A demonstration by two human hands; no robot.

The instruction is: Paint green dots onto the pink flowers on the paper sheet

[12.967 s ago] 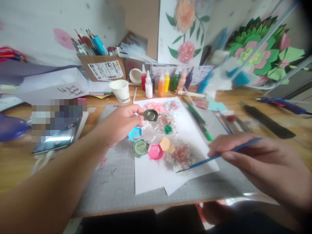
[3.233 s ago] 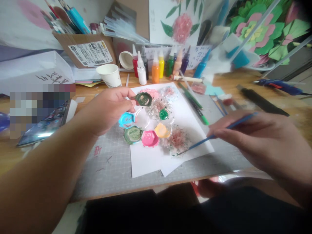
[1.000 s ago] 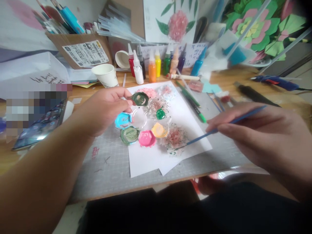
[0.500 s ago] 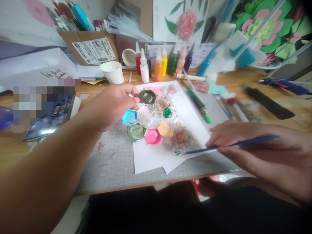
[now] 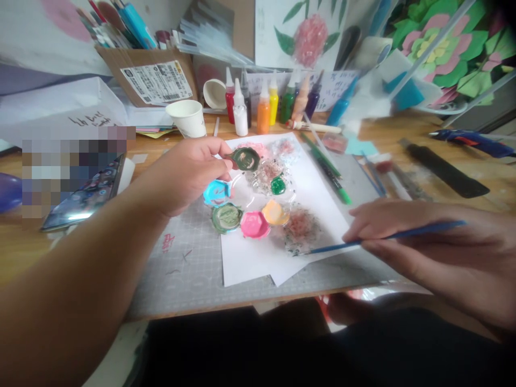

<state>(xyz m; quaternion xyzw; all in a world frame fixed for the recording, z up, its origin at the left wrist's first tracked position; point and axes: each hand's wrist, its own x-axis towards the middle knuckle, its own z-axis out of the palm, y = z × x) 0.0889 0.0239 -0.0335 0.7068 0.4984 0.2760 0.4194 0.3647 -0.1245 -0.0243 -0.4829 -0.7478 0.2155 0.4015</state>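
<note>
My left hand (image 5: 201, 166) pinches the rim of a clear paint palette (image 5: 244, 194) with round wells, at a well of dark green paint (image 5: 245, 159). Other wells hold blue, dull green, pink, yellow-orange and bright green paint. The palette is over white paper (image 5: 250, 269). My right hand (image 5: 403, 231) is closed around a slim blue paintbrush (image 5: 427, 230), which slants down to the left. Its tip is at the lower edge of a painted patch (image 5: 300, 228) of reddish and dark green dabs; whether it touches the paper I cannot tell.
Beneath the paper lies a grey cutting mat (image 5: 181, 274). Behind stand several paint bottles (image 5: 263, 110) and a paper cup (image 5: 187, 118). Green pencils (image 5: 322, 161) lie right of the palette, with a black-handled tool (image 5: 447, 169) farther right. A tablet (image 5: 88, 193) is at left.
The view has shifted very slightly. Both hands keep their grips, and the brush tip stays beside the lower painted patch.
</note>
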